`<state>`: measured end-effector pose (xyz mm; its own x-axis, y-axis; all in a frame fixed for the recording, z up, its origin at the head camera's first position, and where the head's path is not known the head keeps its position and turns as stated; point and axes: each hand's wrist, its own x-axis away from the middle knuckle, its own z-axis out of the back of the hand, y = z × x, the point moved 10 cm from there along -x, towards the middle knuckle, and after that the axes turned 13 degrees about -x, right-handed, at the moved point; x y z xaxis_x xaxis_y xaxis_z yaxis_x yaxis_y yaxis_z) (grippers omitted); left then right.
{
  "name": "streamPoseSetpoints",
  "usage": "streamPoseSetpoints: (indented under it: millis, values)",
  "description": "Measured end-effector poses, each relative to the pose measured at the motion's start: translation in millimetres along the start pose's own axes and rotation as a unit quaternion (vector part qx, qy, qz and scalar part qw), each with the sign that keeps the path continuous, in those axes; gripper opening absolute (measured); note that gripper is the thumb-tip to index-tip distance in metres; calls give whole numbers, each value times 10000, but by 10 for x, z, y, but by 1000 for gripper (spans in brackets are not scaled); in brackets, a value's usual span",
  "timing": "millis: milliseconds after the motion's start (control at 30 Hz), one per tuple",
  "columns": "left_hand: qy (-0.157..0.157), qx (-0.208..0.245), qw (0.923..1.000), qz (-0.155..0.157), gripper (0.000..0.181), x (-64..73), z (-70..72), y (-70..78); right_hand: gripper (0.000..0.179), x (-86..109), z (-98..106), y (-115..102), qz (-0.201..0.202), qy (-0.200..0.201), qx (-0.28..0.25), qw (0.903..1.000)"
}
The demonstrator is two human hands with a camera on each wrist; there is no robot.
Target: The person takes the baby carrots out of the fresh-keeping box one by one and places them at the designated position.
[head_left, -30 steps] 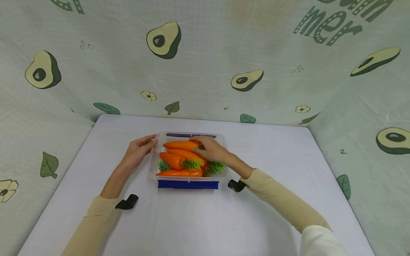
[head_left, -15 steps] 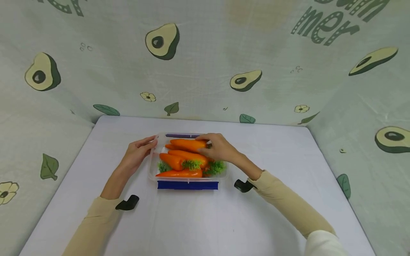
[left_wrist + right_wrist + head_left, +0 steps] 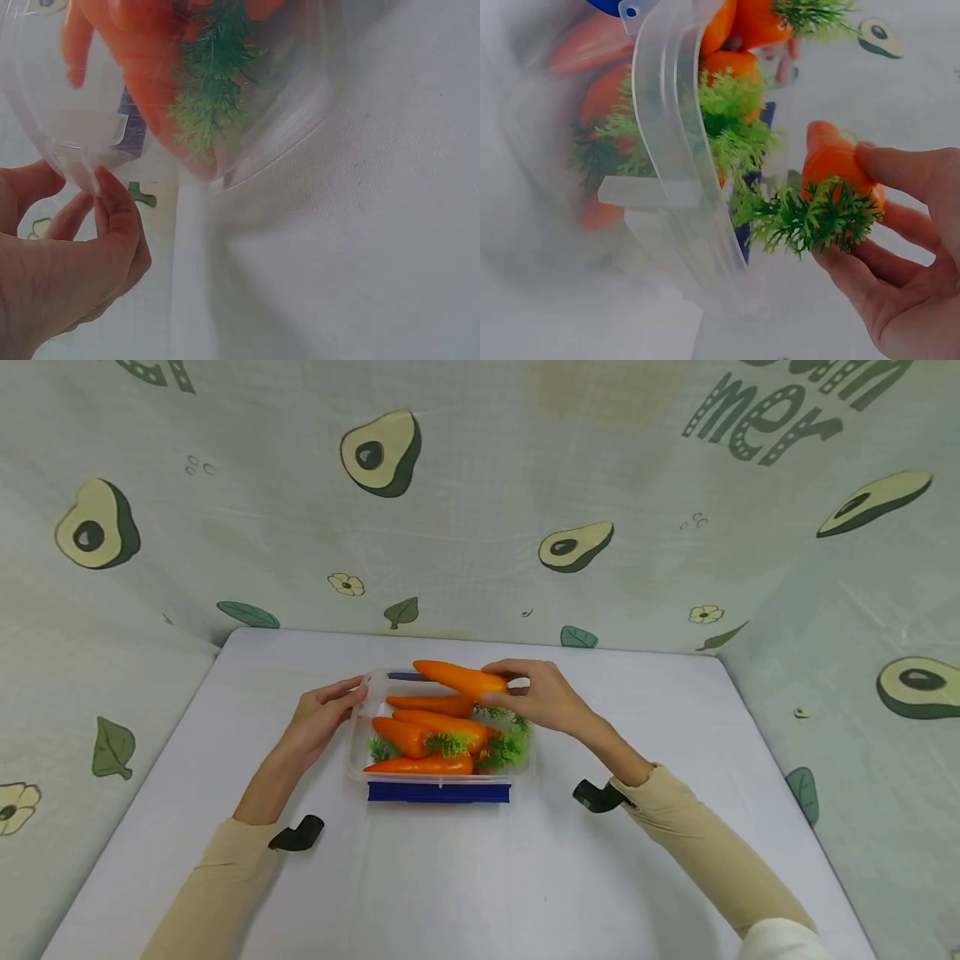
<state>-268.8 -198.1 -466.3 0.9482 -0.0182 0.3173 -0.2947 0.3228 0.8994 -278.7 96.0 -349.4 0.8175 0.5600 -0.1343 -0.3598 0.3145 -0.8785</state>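
A clear plastic food container [image 3: 358,760] with blue side latches [image 3: 438,792] stands at the middle of the table. My left hand [image 3: 318,722] pinches its far left corner; the thumb and fingers meet at the rim in the left wrist view. Above the container's far side, my right hand [image 3: 551,700] grips an orange carrot [image 3: 453,677] by its thick end, tip pointing left. Green leaves [image 3: 832,217] hang from the held carrot in the right wrist view. Several more carrots [image 3: 420,766] with leafy tops lie inside the container, tips mostly to the left.
A white cloth covers the table [image 3: 465,877]. Behind and on both sides rises a pale curtain [image 3: 480,493] printed with avocados and leaves. Black wrist mounts [image 3: 297,833] stick out beside both sleeves.
My right hand has lifted one carrot out of the container, upward and to the right, uncovering another carrot beneath. My left hand stays at the container's corner.
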Motion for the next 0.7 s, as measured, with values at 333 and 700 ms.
streamPoseSetpoints:
  millis: [333, 700]
  values:
    - [-54, 0, 10000, 20, 65, 25, -18, 22, 39, 186, 448, 92, -259, 866, -188, 9957]
    - [-28, 36, 10000, 85, 63, 19, -17, 15, 44, 481, 859, 423, -700, 1890, -293, 9790]
